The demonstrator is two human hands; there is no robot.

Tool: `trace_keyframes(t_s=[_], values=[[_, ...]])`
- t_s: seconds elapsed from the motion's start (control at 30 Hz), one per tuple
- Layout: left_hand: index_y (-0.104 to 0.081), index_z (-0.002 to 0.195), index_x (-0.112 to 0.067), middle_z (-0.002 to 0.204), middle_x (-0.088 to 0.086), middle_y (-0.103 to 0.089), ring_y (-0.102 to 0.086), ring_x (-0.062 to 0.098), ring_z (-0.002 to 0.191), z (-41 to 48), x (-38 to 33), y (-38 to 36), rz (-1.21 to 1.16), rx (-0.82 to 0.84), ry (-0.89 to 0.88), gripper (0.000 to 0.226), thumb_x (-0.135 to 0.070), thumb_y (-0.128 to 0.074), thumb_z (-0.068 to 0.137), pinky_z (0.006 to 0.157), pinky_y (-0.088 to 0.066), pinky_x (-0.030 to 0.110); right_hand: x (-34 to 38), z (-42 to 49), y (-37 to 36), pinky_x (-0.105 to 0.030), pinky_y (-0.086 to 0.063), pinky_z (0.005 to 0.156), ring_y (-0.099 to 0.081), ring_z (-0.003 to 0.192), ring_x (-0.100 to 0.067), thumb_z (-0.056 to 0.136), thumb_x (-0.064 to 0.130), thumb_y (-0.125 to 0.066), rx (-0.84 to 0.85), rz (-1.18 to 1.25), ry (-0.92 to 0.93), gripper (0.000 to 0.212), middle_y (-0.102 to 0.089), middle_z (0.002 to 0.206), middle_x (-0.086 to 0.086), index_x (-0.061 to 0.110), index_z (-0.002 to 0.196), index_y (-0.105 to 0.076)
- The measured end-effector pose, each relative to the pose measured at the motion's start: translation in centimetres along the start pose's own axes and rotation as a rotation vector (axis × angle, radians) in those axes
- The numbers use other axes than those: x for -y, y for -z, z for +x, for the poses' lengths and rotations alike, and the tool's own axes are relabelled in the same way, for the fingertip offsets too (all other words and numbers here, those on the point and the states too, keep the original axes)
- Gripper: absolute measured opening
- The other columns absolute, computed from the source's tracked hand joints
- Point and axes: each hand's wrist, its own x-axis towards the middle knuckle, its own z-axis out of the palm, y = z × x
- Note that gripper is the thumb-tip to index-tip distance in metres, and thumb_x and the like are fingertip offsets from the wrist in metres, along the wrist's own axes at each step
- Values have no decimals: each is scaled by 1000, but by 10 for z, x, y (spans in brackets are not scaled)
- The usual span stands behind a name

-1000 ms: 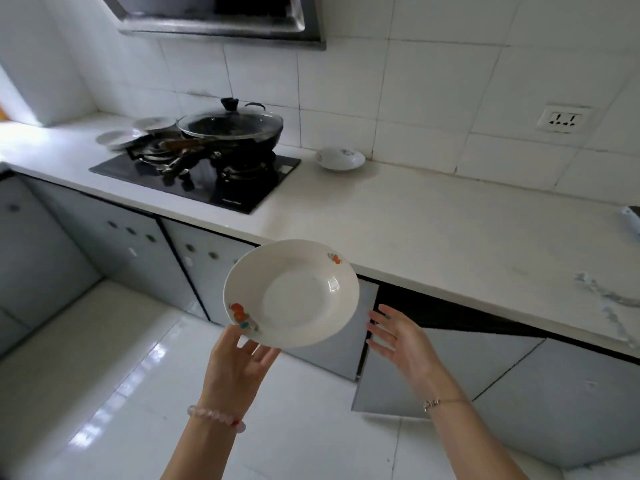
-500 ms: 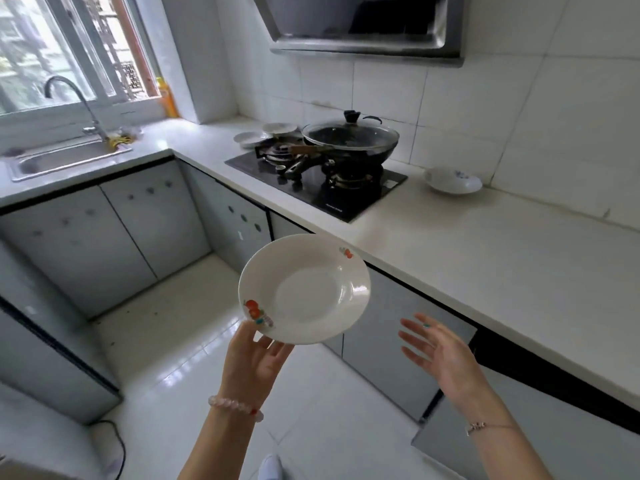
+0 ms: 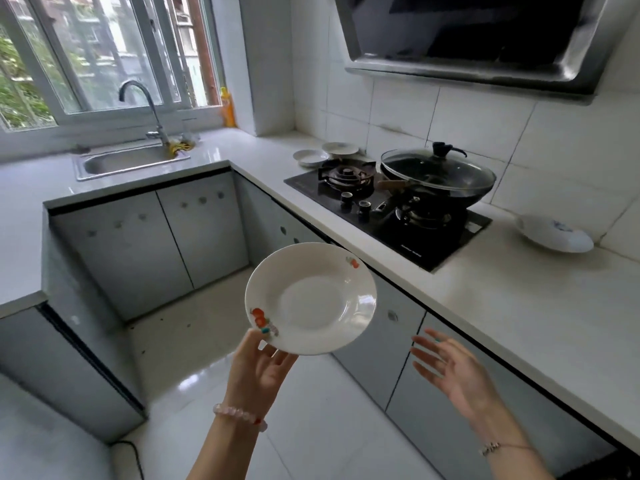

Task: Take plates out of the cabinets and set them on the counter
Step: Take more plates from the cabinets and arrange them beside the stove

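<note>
In the head view, the left hand (image 3: 258, 367) grasps a white plate (image 3: 310, 298) at its lower rim, with the thumb on top near a red and green flower print and the other fingers under it. The plate is in the air, in front of the grey cabinet doors (image 3: 377, 327) and below the edge of the counter (image 3: 540, 306); it does not touch the counter. It is tilted a little toward the camera, and nothing lies in it. The left wrist wears a pink bead bracelet (image 3: 239, 415). The right hand (image 3: 453, 372) is released, with the palm turned up and the fingers spread, and it holds nothing; it is just beside the plate, to the right, and apart from it. A thin chain bracelet (image 3: 502, 446) is on the right wrist. On the counter to the right of the black stove (image 3: 388, 209) lies a white dish with blue marks (image 3: 554, 233); I cannot tell what is in it. On the right burner stands a dark wok (image 3: 440, 181) covered by a glass lid (image 3: 436, 168), and its content does not show clearly. Behind the stove, near the wall, two more small white plates (image 3: 325, 153) sit on the counter, close to each other, and they look empty. Farther left, below the window (image 3: 97, 53), there is a steel sink (image 3: 128, 161) with a curved faucet (image 3: 145, 105); the basin looks empty. A yellow bottle (image 3: 227, 109) stands on the window sill.
</note>
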Motion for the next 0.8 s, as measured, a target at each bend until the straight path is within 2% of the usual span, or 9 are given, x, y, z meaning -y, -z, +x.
trace_keyframes(t_s=[0.13,0.33,0.8], values=[[-61,94,-4,87,14,-72,-71,26,78,37,-50,11,37,7,-25,29,-12,-60,66,72,-58,43,2,35,-54,-36,-52,76,-66,97,-26,99,10,-39,16,-11,5,26,-69,108,-11,14,111,-62],[-60,96,-4,88,15,-72,-71,26,77,73,-106,33,69,-27,-56,32,-13,-59,66,64,-59,39,-2,71,-117,-39,-52,82,-64,103,-27,99,10,-38,46,0,-12,28,-67,110,-12,12,116,-60],[-60,101,-4,94,16,-71,-71,27,80,180,-153,34,-7,-127,-44,38,-13,-61,64,66,-59,39,7,205,-212,-38,-53,82,-66,95,-24,97,10,-43,136,-30,-79,25,-69,104,-10,13,113,-61]])
